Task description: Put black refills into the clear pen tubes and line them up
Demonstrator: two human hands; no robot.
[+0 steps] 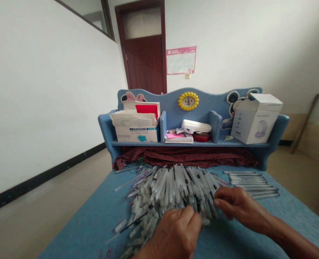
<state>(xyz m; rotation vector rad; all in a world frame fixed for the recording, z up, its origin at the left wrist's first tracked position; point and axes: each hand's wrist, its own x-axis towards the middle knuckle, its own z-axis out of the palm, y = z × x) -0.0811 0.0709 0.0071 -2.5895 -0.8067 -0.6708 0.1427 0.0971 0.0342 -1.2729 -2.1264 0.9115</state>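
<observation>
A large heap of translucent pen barrels (165,183) spreads over the blue tabletop in front of me, with small clear pen caps (139,207) on its left side. My left hand (179,230) is closed at the near edge of the heap, back towards me, its fingertips hidden. To its right, my right hand (236,205) has thumb and fingers pinched together beside the heap's right edge. Whatever lies in either pinch does not show. Beyond the right hand, several pens (252,185) lie side by side in a row. A thin dark rod (135,221) rests across the caps.
A blue shelf (189,144) borders the table's far edge, carrying a mask box (136,129), papers (179,138), a red round case (201,137) and a white carton (256,118). A yellow clock (188,101) hangs on its back. Checked cloth (186,156) lies under it.
</observation>
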